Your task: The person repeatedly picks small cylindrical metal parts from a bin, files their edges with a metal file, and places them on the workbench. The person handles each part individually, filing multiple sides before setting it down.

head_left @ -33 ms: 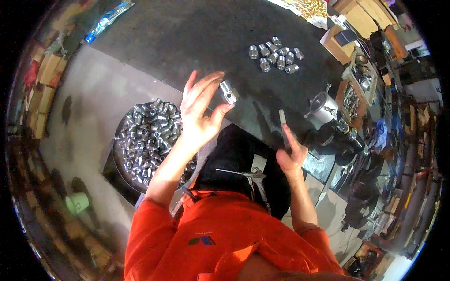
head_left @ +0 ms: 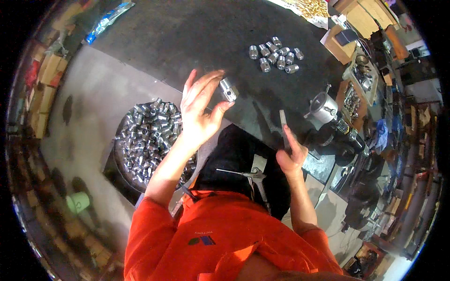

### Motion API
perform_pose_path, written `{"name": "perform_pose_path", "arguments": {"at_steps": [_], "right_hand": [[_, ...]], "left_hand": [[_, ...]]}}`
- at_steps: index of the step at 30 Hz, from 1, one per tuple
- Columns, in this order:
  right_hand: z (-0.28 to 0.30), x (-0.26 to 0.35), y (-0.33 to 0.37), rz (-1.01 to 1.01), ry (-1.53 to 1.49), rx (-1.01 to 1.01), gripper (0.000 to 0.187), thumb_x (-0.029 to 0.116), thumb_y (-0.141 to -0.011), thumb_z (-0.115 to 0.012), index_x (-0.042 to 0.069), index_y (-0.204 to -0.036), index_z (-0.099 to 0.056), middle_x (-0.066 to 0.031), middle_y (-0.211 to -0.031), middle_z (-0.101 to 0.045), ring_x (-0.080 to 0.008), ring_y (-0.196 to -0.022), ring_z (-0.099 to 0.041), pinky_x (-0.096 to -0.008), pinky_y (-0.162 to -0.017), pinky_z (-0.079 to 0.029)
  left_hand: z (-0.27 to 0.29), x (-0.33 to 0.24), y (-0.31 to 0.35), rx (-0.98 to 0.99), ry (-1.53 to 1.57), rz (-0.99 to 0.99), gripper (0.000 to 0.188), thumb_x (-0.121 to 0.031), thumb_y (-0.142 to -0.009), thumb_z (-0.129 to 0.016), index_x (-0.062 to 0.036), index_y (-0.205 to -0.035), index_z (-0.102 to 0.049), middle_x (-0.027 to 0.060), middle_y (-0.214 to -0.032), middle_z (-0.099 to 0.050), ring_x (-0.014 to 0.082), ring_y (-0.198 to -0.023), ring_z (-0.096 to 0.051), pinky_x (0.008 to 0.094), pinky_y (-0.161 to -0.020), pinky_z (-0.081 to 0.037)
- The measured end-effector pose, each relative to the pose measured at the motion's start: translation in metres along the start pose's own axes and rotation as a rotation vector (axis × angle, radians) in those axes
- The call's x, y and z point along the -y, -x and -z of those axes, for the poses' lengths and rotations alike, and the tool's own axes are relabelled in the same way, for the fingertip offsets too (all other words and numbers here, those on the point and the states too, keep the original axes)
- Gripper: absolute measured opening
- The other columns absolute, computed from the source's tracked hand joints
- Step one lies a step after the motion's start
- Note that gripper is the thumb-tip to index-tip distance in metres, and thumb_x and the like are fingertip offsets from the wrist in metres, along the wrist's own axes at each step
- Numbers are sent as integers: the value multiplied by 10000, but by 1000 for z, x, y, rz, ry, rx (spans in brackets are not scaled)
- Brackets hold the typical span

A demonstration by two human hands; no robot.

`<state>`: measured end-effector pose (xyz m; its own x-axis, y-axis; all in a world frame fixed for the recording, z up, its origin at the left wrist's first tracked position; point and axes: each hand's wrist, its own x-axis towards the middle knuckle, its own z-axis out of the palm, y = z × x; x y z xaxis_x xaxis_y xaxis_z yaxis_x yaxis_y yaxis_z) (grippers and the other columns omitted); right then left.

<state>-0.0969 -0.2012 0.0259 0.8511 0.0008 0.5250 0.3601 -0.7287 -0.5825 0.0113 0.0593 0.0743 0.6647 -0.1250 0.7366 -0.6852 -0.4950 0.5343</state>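
Observation:
Between the thumb and fingertips of my left hand [head_left: 202,105] is a shiny metal fitting [head_left: 228,89], with a cylindrical end and a faceted body with a small hole in its side. My right hand [head_left: 293,157] is closed round a flat, narrow metal strip that looks like a file [head_left: 283,121], its tip pointing away from me. The two hands are apart. Left of my left forearm, a round container [head_left: 118,161] is heaped with similar metal fittings [head_left: 149,140]. Several more fittings [head_left: 276,56] stand and lie in a group on the dark bench mat [head_left: 187,42].
An air blow gun [head_left: 255,175] lies over my lap. To the right stands a clamped metal cylinder fixture [head_left: 323,108], with trays of metal parts [head_left: 350,100] behind it. Brass-coloured pieces [head_left: 311,8] lie at the far edge. A pale green cup [head_left: 78,202] is at the lower left.
The fitting in my left hand has shifted and turned very slightly, with the fingers moving a little. My right hand and the strip have stayed in place.

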Motion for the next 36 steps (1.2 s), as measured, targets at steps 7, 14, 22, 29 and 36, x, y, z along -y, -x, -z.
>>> {"name": "perform_pose_path", "arguments": {"at_steps": [7, 14, 22, 29, 36], "right_hand": [[1, -4, 2, -29, -93, 4, 665, 16, -569, -563, 6, -1230, -628, -221, -983, -686, -328, -789, -695, -346, -748, -544], [1, -1, 0, -50, -51, 16, 678, -13, -555, -555, 5, -1228, -632, -209, -984, -694, -306, -780, -706, -344, -708, -549], [-7, -5, 7, -33, -33, -39, 700, -22, -563, -527, -12, -1258, -615, -169, -930, -710, -130, -543, -534, -235, -507, -421], [-6, -12, 9, -53, -24, -48, 725, -61, -543, -495, -8, -1255, -618, -151, -858, -693, -132, -573, -541, -231, -554, -451], [-11, -6, 7, -18, -25, -44, 746, -67, -532, -497, 27, -1261, -626, -153, -898, -708, -135, -538, -523, -244, -516, -434]], "left_hand": [[-54, 52, -18, 193, -269, 167, 461, -239, -691, -801, -111, -1117, -680, 33, -1224, -629, 258, -1192, -559, 545, -1083, -327], [-123, 84, -47, 354, -393, 146, 444, -425, -765, -724, -101, -1069, -703, 75, -1286, -600, 274, -1294, -470, 609, -1087, -262], [-165, 93, -68, 353, -504, 141, 425, -516, -822, -634, -128, -969, -724, 81, -1001, -666, 249, -1049, -591, 580, -996, -298], [-49, 88, -30, 104, -377, 66, 387, -395, -834, -683, -107, -1092, -686, 120, -921, -696, 284, -920, -655, 524, -1024, -378], [168, 157, 123, 358, -683, 847, 342, -158, -795, -632, -152, -1134, -681, 168, -962, -699, 351, -963, -658, 434, -859, -521]]}}
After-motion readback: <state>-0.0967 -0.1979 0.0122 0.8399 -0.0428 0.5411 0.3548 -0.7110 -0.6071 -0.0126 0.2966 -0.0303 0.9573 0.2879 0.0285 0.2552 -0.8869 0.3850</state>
